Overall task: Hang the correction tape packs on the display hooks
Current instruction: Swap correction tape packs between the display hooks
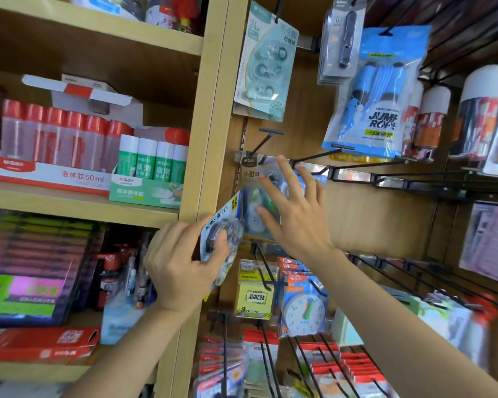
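My left hand (181, 264) grips a blue-edged correction tape pack (223, 225) marked "VALUE PACK", held tilted beside the wooden upright. A clear correction tape pack (255, 193) hangs on a black display hook (266, 139) just right of it. My right hand (295, 209) is spread with straight fingers in front of that hanging pack, touching or almost touching it. Higher up, a pale green three-piece tape pack (266, 64) hangs on another hook.
Several bare black hooks (385, 173) jut out to the right at hand height. A blue jump rope bag (377, 93) hangs above them. Sticky notes (255, 294) and a clock toy (304, 311) hang below. Glue bottles (69, 142) fill the left shelves.
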